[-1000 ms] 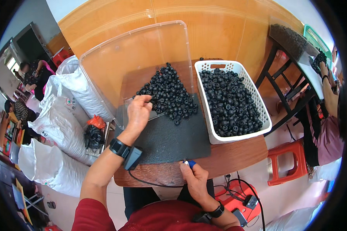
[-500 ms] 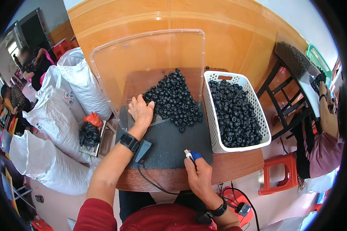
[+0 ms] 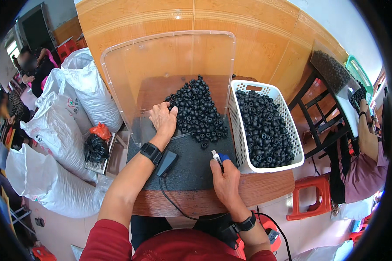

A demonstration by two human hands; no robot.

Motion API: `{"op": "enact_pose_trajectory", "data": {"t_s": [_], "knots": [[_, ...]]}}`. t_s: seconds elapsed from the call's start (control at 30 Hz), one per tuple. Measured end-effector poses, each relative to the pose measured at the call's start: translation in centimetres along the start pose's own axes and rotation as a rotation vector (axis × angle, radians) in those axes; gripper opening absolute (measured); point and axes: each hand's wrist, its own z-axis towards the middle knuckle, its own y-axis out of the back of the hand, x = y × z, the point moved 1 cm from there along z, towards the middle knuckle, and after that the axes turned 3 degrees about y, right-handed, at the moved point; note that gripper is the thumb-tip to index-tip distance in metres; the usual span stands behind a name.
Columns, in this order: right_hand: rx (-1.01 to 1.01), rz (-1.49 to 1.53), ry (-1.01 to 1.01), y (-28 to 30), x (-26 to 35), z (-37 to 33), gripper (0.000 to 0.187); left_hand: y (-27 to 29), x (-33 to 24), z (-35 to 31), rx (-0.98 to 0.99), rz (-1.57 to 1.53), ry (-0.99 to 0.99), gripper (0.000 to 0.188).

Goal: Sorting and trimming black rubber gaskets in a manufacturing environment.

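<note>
Black round pieces lie heaped in a pile (image 3: 199, 114) at the far middle of my table (image 3: 265, 189), on a dark mat (image 3: 191, 167) that covers most of the top. My left hand (image 3: 163, 120) lies palm down at the pile's left edge, fingers loosely spread and bent, the fingertips touching the nearest pieces; I cannot tell whether any piece is gripped under them. A black wristband (image 3: 150, 152) sits on that wrist, with a small black box (image 3: 167, 162) just beside it on the mat and a cable running from it toward me.

My right hand (image 3: 225, 180) is closed around a small tool (image 3: 218, 157) with a white tip and a blue body. Its long axis runs away from me, tilted a little to the left, and the white tip points toward the pile, standing near but apart from the closest pieces. This tool sits over the near right part of the mat, just beside the white basket (image 3: 238, 145).

That basket stands to the right of the pile, filled with more black pieces. A clear plastic screen (image 3: 130, 69) curves around the back and left of the pile. White sacks (image 3: 61, 130) stand on the floor to my left.
</note>
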Motion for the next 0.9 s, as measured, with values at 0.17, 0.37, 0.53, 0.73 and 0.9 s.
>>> {"op": "enact_pose_trajectory", "data": {"t_s": [0.17,0.37,0.53,0.73,0.9], "knots": [[-0.087,-0.031,0.044,-1.2,-0.5,2.0,0.020,0.1,0.4,-0.4,0.061,-0.065,-0.019,0.036],[-0.233,-0.205,0.232,-3.9,-1.0,5.7,0.017,0.1,0.6,-1.1,-0.041,-0.131,-0.069,0.041],[-0.305,-0.469,0.281,-3.8,-2.4,6.5,0.018,0.5,0.8,-1.4,-0.019,-0.141,-0.084,0.044],[-0.327,-0.595,0.249,-5.3,-4.4,8.8,0.012,0.0,0.6,-1.4,-0.086,-0.034,-0.056,0.051],[-0.233,-0.635,0.166,-5.9,-4.7,9.0,0.014,-0.2,0.3,-0.9,0.001,-0.001,-0.115,0.049]]}}
